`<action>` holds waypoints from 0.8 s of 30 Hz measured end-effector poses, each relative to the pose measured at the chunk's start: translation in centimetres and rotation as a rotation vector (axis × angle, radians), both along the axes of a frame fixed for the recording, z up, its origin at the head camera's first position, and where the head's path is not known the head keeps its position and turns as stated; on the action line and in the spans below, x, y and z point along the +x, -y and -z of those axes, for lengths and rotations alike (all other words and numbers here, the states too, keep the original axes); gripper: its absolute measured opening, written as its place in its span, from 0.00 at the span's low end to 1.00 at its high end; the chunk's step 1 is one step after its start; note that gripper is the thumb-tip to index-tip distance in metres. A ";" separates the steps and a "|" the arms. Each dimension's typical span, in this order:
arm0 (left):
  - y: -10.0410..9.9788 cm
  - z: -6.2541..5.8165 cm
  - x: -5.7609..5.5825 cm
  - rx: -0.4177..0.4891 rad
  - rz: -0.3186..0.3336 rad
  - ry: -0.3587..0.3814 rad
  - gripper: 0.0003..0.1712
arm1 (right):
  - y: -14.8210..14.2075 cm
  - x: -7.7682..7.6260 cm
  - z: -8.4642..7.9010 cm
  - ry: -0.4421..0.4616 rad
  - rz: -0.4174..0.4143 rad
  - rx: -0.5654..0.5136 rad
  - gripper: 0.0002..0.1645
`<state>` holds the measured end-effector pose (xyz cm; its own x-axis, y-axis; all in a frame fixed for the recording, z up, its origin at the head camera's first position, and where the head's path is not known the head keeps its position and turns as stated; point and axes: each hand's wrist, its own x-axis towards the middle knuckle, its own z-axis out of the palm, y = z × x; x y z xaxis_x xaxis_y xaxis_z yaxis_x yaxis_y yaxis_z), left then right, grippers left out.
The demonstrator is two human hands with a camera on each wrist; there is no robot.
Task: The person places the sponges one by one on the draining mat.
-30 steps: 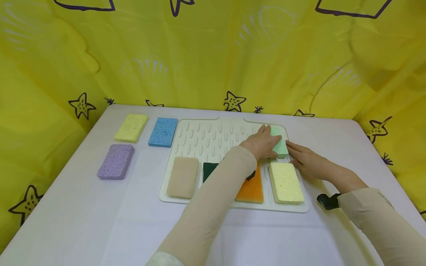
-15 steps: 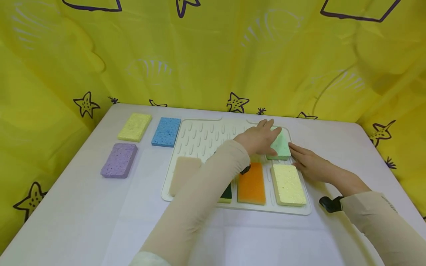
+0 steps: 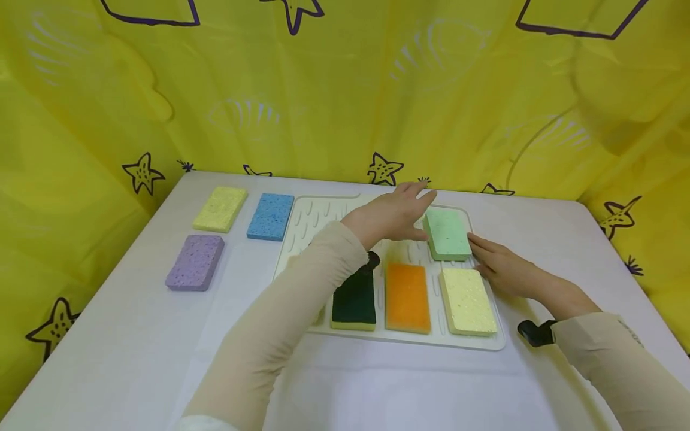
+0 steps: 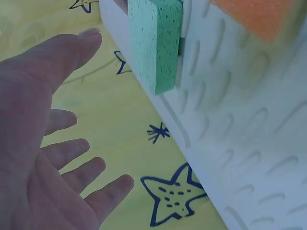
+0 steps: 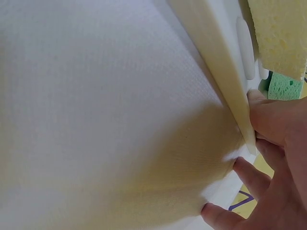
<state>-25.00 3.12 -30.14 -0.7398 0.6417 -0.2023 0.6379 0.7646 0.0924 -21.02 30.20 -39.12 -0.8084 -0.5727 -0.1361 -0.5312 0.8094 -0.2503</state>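
Observation:
A pale green sponge (image 3: 448, 234) lies at the far right of a white ribbed draining tray (image 3: 312, 206). My left hand (image 3: 390, 215) hovers just left of it, fingers spread and holding nothing; the left wrist view shows a gap between that hand and the green sponge (image 4: 154, 45). At the tray's right edge is my right hand (image 3: 507, 269). In the right wrist view its thumb lies over the rim (image 5: 225, 76), with fingers against the outer side. Along the tray's front lie a pale yellow sponge (image 3: 468, 301), an orange sponge (image 3: 407, 297) and a dark green-topped sponge (image 3: 354, 302).
Left of the tray, a blue sponge (image 3: 271, 216), a light yellow sponge (image 3: 220, 209) and a purple sponge (image 3: 195, 262) lie on the white table (image 3: 135, 335). My left sleeve covers the tray's front-left corner. A yellow patterned curtain (image 3: 323, 90) hangs behind the table.
My left hand has come off the green sponge and moved left, its fingers spreading. The right hand stays at the tray's edge. The camera view has shifted slightly.

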 end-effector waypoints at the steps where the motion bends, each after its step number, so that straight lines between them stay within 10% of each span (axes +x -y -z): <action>1: 0.4 0.0 0.0 0.007 -0.004 0.005 0.51 | 0.0 0.0 0.0 0.006 0.005 0.003 0.34; 24: 9.0 0.4 0.2 0.119 -0.131 0.015 0.50 | 0.1 0.1 -0.1 -0.027 -0.022 -0.003 0.33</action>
